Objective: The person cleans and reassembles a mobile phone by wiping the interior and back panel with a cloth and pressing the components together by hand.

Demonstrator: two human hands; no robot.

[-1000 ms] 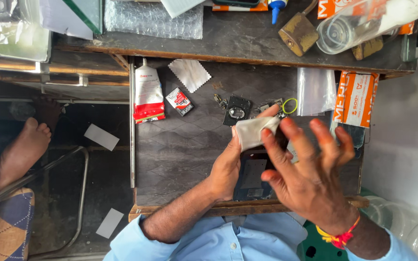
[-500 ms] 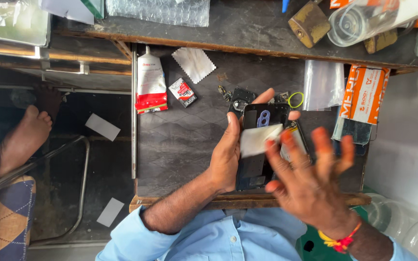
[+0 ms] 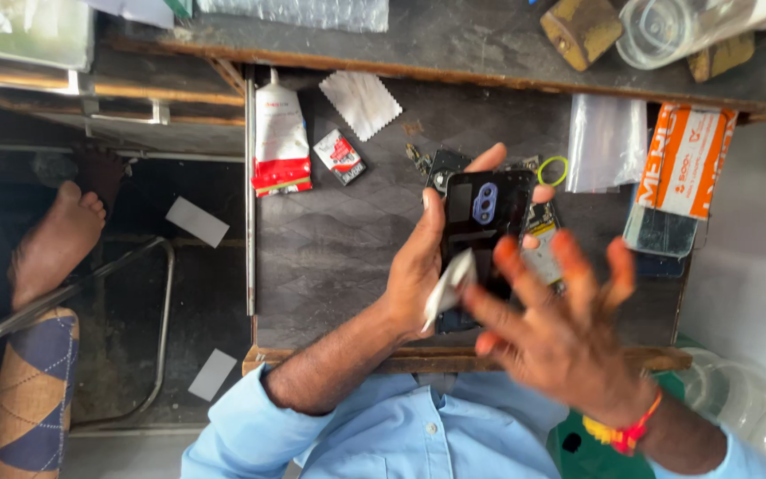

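Gripping a dark phone (image 3: 480,239) from its side, the left hand (image 3: 418,270) holds it back-up over the workbench (image 3: 330,257).

From left to right: a bare foot (image 3: 55,239) rests below the bench; a white-and-red tube (image 3: 278,142), a small red sachet (image 3: 339,155) and a white cloth square (image 3: 363,102) lie on the dark surface, well apart from the hands. The left thumb and fingers clasp the phone's edges, which leaves its back, with the camera panel uppermost, exposed. A small white wipe (image 3: 449,286) sits on the lower back, apparently pinched by the right hand (image 3: 560,337), though motion blur obscures the contact; the other right fingers are spread. Farther right lie a yellow ring (image 3: 553,170), a clear plastic bag (image 3: 605,142) and an orange packet (image 3: 686,160).
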